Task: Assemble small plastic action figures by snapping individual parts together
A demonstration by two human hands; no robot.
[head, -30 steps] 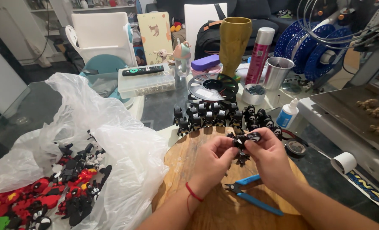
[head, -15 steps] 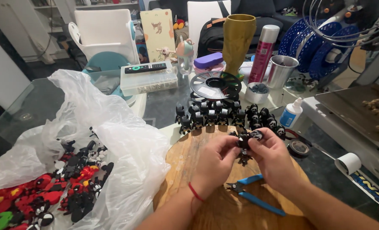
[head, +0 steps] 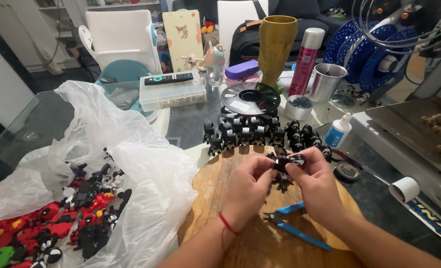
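Note:
Both my hands hold one small black figure (head: 286, 163) with white markings above a round wooden board (head: 220, 183). My left hand (head: 249, 186) pinches it from the left, my right hand (head: 315, 182) from the right. Blue-handled cutters (head: 294, 226) lie on the board just below my hands. A row of several matching black figures (head: 260, 134) stands along the board's far edge.
A white plastic bag (head: 106, 164) at the left holds red and black figure parts (head: 62, 218). Behind the figures lie an empty filament spool (head: 250, 98), a spray can (head: 305, 62), a metal cup (head: 326, 82), a glue bottle (head: 337, 130) and tape rolls (head: 347, 171).
The hands stay on the black figure, turning it slightly. The view has shifted a little; nothing else has moved.

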